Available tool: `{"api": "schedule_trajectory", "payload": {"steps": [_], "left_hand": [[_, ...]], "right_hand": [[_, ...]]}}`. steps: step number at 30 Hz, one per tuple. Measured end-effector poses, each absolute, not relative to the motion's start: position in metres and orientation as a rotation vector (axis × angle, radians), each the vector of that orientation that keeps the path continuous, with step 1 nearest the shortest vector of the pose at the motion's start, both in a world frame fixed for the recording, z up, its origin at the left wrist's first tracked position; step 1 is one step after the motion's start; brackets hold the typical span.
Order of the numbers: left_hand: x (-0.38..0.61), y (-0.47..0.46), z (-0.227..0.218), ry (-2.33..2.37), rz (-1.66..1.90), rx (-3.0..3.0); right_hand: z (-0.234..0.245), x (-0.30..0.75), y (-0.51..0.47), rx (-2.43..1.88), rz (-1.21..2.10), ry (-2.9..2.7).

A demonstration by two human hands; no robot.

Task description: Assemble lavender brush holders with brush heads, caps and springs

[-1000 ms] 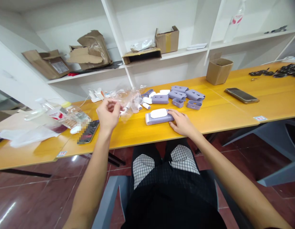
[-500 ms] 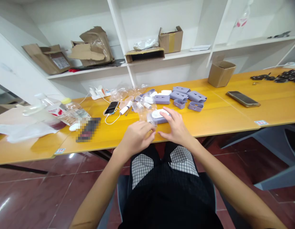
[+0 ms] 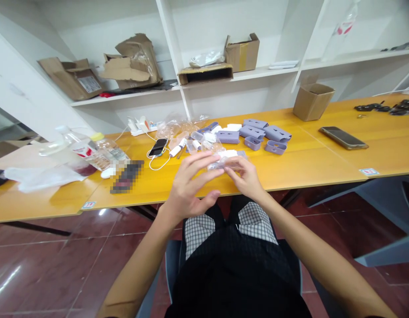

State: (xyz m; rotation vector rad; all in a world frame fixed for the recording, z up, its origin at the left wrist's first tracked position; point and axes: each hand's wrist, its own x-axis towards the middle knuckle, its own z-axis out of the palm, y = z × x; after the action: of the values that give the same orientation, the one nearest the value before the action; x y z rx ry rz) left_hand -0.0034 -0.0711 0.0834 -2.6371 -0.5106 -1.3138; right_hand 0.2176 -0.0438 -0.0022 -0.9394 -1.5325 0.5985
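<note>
My left hand (image 3: 194, 185) is open above the table's front edge, its fingers stretched toward the right and its thumb apart. Beyond its fingertips lies a crinkled clear plastic bag (image 3: 215, 165). My right hand (image 3: 247, 176) is closed, thumb and fingertips pinching the near edge of the bag. Just behind those fingers a white piece (image 3: 229, 153) sits with a purple perforated case, mostly hidden by the hand. Further back are several purple cases (image 3: 228, 137), short purple rings (image 3: 275, 147) and small white cylinders.
To the left are a phone on a white cable (image 3: 158, 148), clear bottles (image 3: 108, 148) and a white plastic sheet (image 3: 42, 179). On the right lie another phone (image 3: 342, 137) and an open cardboard box (image 3: 312, 104). Shelves with cartons rise behind the wooden table (image 3: 307, 170).
My left hand has opened from a closed pinch, its fingers now extended. The right hand has shifted from spread over the white-topped case to pinching the bag's edge. The view has turned slightly left.
</note>
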Motion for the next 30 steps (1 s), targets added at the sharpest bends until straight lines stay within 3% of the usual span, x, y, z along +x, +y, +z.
{"api": "schedule_trajectory", "payload": {"steps": [8, 17, 21, 27, 30], "left_hand": [[-0.041, -0.028, 0.08, -0.724, -1.033, -2.765], [-0.051, 0.005, 0.048, -0.935, -0.856, -2.86], [-0.059, 0.016, 0.04, -0.994, -0.862, -2.774], [-0.061, 0.016, 0.04, -1.081, -1.059, -2.377], [-0.06, 0.018, 0.038, -1.134, -1.017, -2.362]], "right_hand": [[-0.002, 0.207, -0.045, -0.553, 1.328, -1.067], [-0.01, 0.219, -0.038, -0.631, 1.49, -1.145], [-0.013, 0.24, -0.023, -0.768, 1.284, -1.277], [-0.019, 0.269, -0.012, -1.159, 0.333, -1.693], [-0.025, 0.274, -0.012, -1.335, 0.209, -1.892]]}}
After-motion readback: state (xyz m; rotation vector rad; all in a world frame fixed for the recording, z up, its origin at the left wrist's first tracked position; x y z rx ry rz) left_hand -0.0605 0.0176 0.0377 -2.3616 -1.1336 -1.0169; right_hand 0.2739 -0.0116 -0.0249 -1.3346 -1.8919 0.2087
